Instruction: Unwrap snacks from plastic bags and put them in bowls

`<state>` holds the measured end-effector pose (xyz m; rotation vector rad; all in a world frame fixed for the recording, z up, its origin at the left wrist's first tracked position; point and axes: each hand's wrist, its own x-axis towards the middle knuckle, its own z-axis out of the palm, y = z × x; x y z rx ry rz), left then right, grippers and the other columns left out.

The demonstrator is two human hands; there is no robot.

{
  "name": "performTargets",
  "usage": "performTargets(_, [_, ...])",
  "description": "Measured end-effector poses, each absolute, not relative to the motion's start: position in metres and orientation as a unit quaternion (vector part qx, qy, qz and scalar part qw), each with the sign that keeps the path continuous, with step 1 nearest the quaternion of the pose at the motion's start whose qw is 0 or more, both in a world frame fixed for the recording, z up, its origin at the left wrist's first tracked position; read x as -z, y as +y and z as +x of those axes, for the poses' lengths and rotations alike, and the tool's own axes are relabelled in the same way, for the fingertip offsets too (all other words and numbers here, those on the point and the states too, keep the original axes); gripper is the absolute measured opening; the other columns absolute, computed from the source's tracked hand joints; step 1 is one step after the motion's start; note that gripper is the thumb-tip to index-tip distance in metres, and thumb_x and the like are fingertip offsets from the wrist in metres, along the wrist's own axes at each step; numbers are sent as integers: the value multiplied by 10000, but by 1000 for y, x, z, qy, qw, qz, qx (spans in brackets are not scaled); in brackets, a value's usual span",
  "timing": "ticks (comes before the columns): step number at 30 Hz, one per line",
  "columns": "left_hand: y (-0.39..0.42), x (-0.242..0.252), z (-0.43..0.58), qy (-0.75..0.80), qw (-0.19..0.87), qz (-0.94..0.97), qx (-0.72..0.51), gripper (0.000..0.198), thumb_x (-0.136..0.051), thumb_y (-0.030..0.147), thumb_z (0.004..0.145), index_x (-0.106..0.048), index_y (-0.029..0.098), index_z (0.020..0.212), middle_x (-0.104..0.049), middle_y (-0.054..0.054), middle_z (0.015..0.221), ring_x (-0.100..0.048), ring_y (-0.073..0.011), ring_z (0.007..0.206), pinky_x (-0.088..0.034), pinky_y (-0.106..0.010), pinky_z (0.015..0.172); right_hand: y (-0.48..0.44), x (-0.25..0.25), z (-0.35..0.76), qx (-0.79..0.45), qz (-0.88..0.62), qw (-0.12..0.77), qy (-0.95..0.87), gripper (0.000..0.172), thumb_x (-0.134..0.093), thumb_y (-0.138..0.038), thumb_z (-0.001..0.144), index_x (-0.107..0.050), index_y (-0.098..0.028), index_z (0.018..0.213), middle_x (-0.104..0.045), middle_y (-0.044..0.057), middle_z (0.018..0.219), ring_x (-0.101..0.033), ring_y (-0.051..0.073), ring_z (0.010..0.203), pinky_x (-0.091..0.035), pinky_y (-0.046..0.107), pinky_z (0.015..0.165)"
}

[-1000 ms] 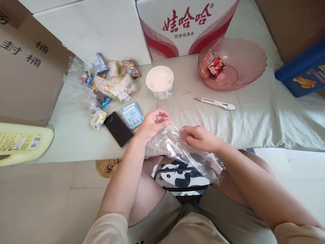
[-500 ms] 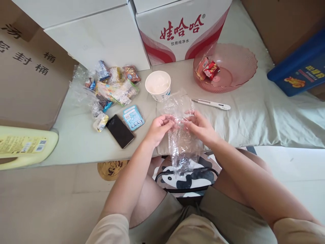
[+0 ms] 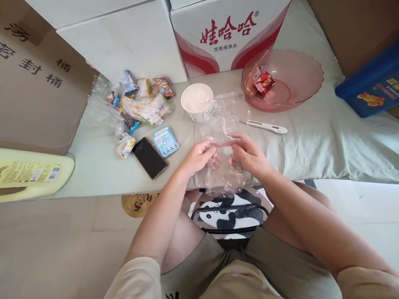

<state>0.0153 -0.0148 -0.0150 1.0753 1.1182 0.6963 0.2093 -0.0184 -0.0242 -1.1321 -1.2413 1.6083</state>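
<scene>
Across the pale-green cloth-covered desk (image 3: 299, 149), a round white paper bowl (image 3: 197, 101) and a slim white utility knife (image 3: 265, 126) sit near a crinkled clear plastic bag (image 3: 225, 176). Both forearms (image 3: 162, 207) slant inward; the left hand (image 3: 198, 157) and right hand (image 3: 252, 158) hold the bag in bent fingers (image 3: 210, 153) above the desk's near edge.

A long table (image 3: 102, 170) draped in a pale sage-green, loosely wrinkled cloth (image 3: 299, 153) spans the room. Plain white cardboard boxes (image 3: 124, 45) and a white carton with red curves and red Chinese lettering (image 3: 230, 33) line its back. Large brown cardboard boxes (image 3: 31, 104) flank both ends. Below lies a smooth beige tiled floor (image 3: 71, 241) with a faint joint line, brightly lit toward the right.
</scene>
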Motion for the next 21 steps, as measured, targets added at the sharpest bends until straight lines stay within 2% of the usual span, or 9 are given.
performTargets(2, [-16, 14, 14, 507, 645, 481, -308, 367, -668, 419, 834, -582, 174, 1093, -672, 11, 636, -647, -138, 509, -493, -242, 519, -19, 26, 211, -606, -440, 440, -496, 278, -609, -324, 813, -614, -263, 1085, -664, 39, 1154, -598, 76, 554, -509, 284, 557])
performTargets(4, [-16, 12, 11, 492, 659, 461, -334, 367, -661, 408, 831, -550, 207, 1118, -662, 33, 607, -635, -137, 476, -484, -233, 492, -19, 27, 212, -596, -425, 476, -487, 168, -614, -293, 799, -676, -244, 948, -597, 55, 1290, -583, 61, 572, -506, 290, 566])
performTargets(6, [-16, 9, 7, 461, 682, 423, -379, 327, -679, 398, 800, -558, 229, 1053, -660, 42, 607, -638, -145, 484, -497, -244, 491, -20, 27, 214, -611, -400, 498, -468, 63, -638, -269, 766, -670, -214, 768, -594, 58, 1295, -578, 66, 607, -510, 294, 599])
performTargets(10, [-14, 6, 4, 416, 693, 395, -436, 227, -704, 389, 713, -599, 192, 752, -653, 1, 636, -657, -165, 587, -546, -299, 573, -19, 25, 218, -654, -377, 513, -409, 157, -684, -239, 679, -559, -190, 598, -629, 40, 1227, -586, 100, 698, -521, 312, 699])
performTargets(12, [-11, 8, 3, 425, 686, 409, -425, 296, -622, 467, 761, -614, 179, 692, -655, -34, 666, -659, -182, 641, -557, -336, 626, -16, 23, 220, -665, -398, 506, -377, 137, -678, -261, 674, -560, -194, 648, -606, 40, 1270, -608, 123, 745, -518, 321, 700])
performTargets(14, [-9, 11, 1, 458, 639, 456, -417, 344, -571, 494, 804, -625, 175, 686, -657, -48, 710, -648, -178, 687, -541, -325, 649, -13, 22, 221, -681, -419, 497, -336, 158, -652, -339, 709, -605, -216, 796, -570, 49, 1324, -635, 158, 805, -522, 336, 695])
performTargets(17, [-9, 15, -2, 502, 525, 558, -402, 193, -696, 363, 750, -646, 188, 812, -653, -16, 787, -581, -116, 654, -469, -246, 601, -10, 24, 222, -691, -455, 479, -293, 412, -642, -470, 751, -582, -282, 1113, -553, 51, 1324, -642, 174, 827, -535, 353, 700])
performTargets(19, [-12, 15, -4, 511, 493, 580, -401, 339, -748, 271, 702, -635, 231, 1019, -659, 3, 870, -532, -78, 608, -428, -219, 567, -10, 27, 221, -681, -483, 447, -320, 629, -744, -410, 694, -499, -331, 1268, -584, 34, 1244, -631, 157, 800, -538, 346, 729])
performTargets(21, [-15, 14, -4, 502, 504, 552, -434, 540, -762, 258, 692, -567, 289, 1194, -674, -2, 963, -564, -81, 645, -447, -222, 595, -11, 29, 219, -670, -490, 421, -365, 806, -807, -287, 627, -436, -340, 1341, -620, 2, 1072, -608, 137, 737, -531, 333, 743])
